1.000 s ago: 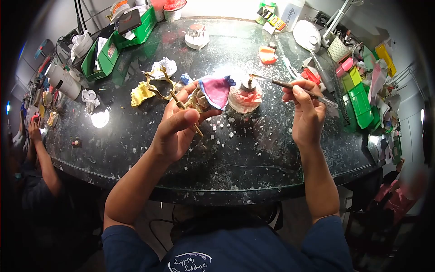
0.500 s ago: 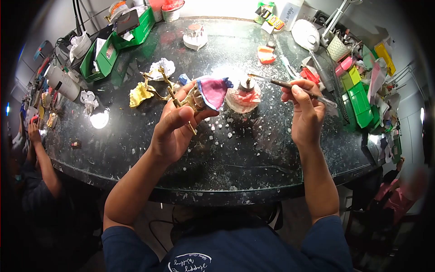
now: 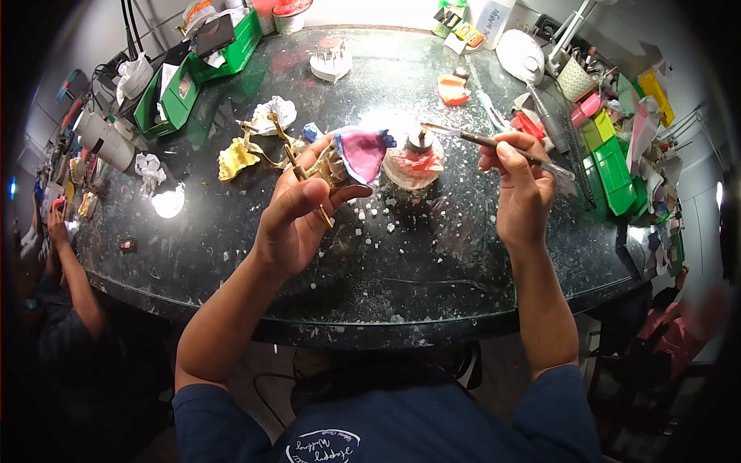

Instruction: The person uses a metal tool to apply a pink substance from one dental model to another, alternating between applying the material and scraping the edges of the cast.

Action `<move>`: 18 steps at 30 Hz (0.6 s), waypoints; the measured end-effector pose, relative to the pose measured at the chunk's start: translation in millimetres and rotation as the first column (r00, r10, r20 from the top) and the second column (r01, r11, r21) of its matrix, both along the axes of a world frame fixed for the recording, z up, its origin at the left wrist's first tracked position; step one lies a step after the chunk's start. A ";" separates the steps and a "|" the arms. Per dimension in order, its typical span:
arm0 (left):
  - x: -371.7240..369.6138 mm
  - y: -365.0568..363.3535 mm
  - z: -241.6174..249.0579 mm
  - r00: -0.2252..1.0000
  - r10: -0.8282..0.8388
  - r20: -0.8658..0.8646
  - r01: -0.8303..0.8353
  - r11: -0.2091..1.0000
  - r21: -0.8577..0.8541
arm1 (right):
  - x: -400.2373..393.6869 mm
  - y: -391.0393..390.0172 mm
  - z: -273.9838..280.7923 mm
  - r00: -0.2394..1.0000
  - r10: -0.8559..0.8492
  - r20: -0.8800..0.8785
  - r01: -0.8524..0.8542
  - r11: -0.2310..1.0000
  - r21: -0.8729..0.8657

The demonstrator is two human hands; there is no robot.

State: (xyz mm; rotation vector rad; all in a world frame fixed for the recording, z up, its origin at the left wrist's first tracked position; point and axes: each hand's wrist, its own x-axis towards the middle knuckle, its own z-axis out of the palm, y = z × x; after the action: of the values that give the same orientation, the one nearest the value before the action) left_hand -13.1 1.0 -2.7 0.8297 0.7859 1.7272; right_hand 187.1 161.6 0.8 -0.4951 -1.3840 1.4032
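The tabletop is viewed from above by a single head-worn camera, faced forward and down, with the wearer's shirt caught close at bottom centre.

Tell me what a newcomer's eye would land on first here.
Probably the pink piece with blue edging, bright above the dark bench in the left hand. Next, likely the wax-smeared glass burner just right of it, with the tip of the slim tool in the right hand over its top. The crumpled yellow lump stands out further left.
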 end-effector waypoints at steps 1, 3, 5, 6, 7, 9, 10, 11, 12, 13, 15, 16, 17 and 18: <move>-0.2 0.3 -0.2 1.000 -0.002 -0.002 0.002 1.000 0.003 | 0.2 0.3 0.1 1.000 -0.001 0.001 0.001 1.000 0.002; -0.1 0.3 -0.2 1.000 0.000 -0.009 0.000 1.000 0.002 | 0.2 0.4 -0.2 1.000 0.000 0.002 0.000 1.000 0.005; -0.3 0.5 -0.3 1.000 0.004 -0.016 -0.004 1.000 0.003 | 0.1 0.4 -0.5 1.000 0.000 0.001 0.000 1.000 0.003; -0.2 0.5 -0.9 1.000 0.007 -0.017 -0.007 1.000 0.003 | 0.3 0.2 -0.5 1.000 0.000 0.001 0.000 1.000 0.002; -0.2 0.6 -1.2 1.000 0.009 -0.018 -0.009 1.000 0.004 | 0.4 0.3 -0.4 1.000 0.001 -0.001 -0.001 1.000 0.003; -0.5 0.3 -1.0 1.000 0.007 -0.025 -0.006 1.000 0.001 | 0.6 0.2 -0.3 1.000 0.002 -0.003 -0.002 1.000 0.003; -0.5 0.5 -0.9 1.000 0.005 -0.028 -0.005 1.000 0.001 | 0.5 0.5 -0.2 1.000 0.002 -0.003 -0.002 1.000 0.001; -0.4 0.5 -1.1 1.000 0.006 -0.030 -0.006 1.000 0.001 | 0.4 0.6 -0.4 1.000 0.002 -0.002 -0.002 1.000 -0.001; -0.3 0.7 -1.4 0.999 0.007 -0.032 -0.007 1.000 0.001 | 0.4 0.6 -0.4 1.000 0.002 -0.001 -0.002 1.000 -0.002; -0.4 1.0 -1.3 0.999 0.009 -0.034 -0.008 1.000 0.004 | 0.4 0.8 -0.1 1.000 0.004 -0.002 -0.004 1.000 -0.001; 0.0 0.6 0.1 0.999 0.009 -0.035 -0.009 1.000 0.001 | 0.8 0.1 0.3 1.000 0.007 -0.001 -0.007 1.000 -0.001; 0.1 0.4 0.6 0.999 0.009 -0.036 -0.009 1.000 -0.001 | 0.8 -0.1 0.5 1.000 0.006 0.000 -0.006 1.000 -0.003; 0.0 0.4 0.6 0.999 0.009 -0.036 -0.009 1.000 -0.002 | 0.8 -0.3 0.7 1.000 0.005 0.000 -0.005 1.000 -0.005; -0.3 0.4 0.3 0.999 0.008 -0.036 -0.008 1.000 -0.003 | 0.8 -0.3 0.8 1.000 0.004 0.000 -0.004 1.000 -0.008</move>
State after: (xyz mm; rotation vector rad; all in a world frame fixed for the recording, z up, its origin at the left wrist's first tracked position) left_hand -13.3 1.3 -2.4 0.8593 0.8169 1.7221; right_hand 187.9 161.3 1.6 -0.4979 -1.3810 1.4125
